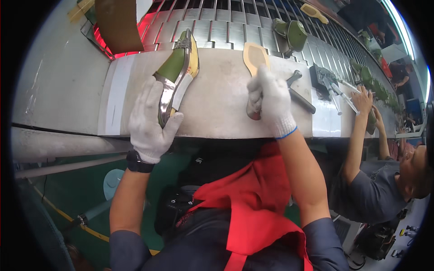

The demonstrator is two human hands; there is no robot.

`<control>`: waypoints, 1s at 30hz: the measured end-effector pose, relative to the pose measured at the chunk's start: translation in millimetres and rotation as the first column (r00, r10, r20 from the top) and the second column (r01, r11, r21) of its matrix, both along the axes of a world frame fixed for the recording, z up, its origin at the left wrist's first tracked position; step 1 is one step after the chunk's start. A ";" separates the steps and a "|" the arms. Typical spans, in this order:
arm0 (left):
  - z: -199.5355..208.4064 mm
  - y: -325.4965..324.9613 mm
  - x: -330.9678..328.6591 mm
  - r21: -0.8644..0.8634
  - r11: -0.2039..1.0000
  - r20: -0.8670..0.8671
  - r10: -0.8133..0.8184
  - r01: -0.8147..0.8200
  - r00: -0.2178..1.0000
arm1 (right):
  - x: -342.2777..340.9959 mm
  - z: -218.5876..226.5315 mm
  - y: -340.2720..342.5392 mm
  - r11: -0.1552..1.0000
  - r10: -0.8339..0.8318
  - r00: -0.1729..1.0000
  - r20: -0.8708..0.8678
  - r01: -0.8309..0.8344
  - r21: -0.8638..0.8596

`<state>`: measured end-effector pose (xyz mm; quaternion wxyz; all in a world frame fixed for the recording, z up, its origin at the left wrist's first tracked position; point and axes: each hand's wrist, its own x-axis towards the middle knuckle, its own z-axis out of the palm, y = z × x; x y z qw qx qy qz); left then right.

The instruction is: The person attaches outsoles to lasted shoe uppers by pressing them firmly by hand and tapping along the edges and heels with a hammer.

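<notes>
My left hand [153, 122], in a white glove, grips the heel end of a green and silver shoe upper [172, 67]. The shoe lies on its side on the metal bench, toe pointing away, its pale yellow underside turned right. My gloved right hand [270, 97] is closed round the middle of a tan shoe sole [256, 56]. The sole's broad front sticks out beyond the fingers, and a dark, shiny end shows below them. Just right of that hand, a hammer [302, 94] rests on the bench.
Behind the bench [212, 104] runs a roller conveyor [226, 34] carrying green shoes [296, 36] and another tan sole [314, 13]. A brown flap [118, 27] hangs before a red glow at left. At right, a co-worker's hands [361, 99] work near white-handled tools [332, 92].
</notes>
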<state>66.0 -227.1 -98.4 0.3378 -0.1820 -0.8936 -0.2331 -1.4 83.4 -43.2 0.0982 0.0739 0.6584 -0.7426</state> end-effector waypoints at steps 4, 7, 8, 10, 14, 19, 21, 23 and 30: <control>-5.2 -0.6 2.8 0.027 1.000 -0.004 0.002 -0.002 1.000 | 6.5 -2.4 -10.0 0.999 0.002 1.000 0.022 -0.003 0.052; -2.7 0.9 5.0 0.017 1.000 0.003 -0.011 0.011 1.000 | 1.0 -5.8 -7.3 0.993 0.060 0.998 0.021 -0.062 0.096; -2.9 1.0 5.0 0.009 1.000 -0.008 -0.014 0.014 1.000 | 0.8 -5.7 -7.9 0.994 0.055 0.998 0.023 -0.057 0.092; -0.2 2.5 5.0 0.006 1.000 0.001 -0.013 0.013 1.000 | 0.0 -3.3 -9.9 0.987 0.085 0.996 -0.014 -0.082 0.140; 5.3 4.7 11.7 -0.015 1.000 -0.032 0.023 -0.023 0.999 | -0.6 -7.0 -8.2 0.988 0.125 0.992 0.016 -0.126 0.089; 21.7 71.7 68.9 -0.017 0.885 0.139 -0.459 0.466 0.877 | 14.0 -19.6 -12.4 0.998 -0.017 0.992 -0.126 0.024 0.060; 3.9 106.9 80.6 -0.015 0.800 0.521 -0.505 0.600 0.688 | 16.1 -21.6 -10.9 0.994 -0.063 0.976 -0.208 0.080 0.071; -25.3 126.8 90.2 -0.102 0.718 0.727 -0.419 0.688 0.544 | 18.8 -22.5 -9.1 0.997 -0.066 0.979 -0.193 0.071 0.019; -31.6 100.7 77.6 -0.210 0.894 0.485 -0.255 0.395 0.836 | 6.1 -7.7 -13.3 0.994 -0.026 0.982 -0.186 0.045 0.096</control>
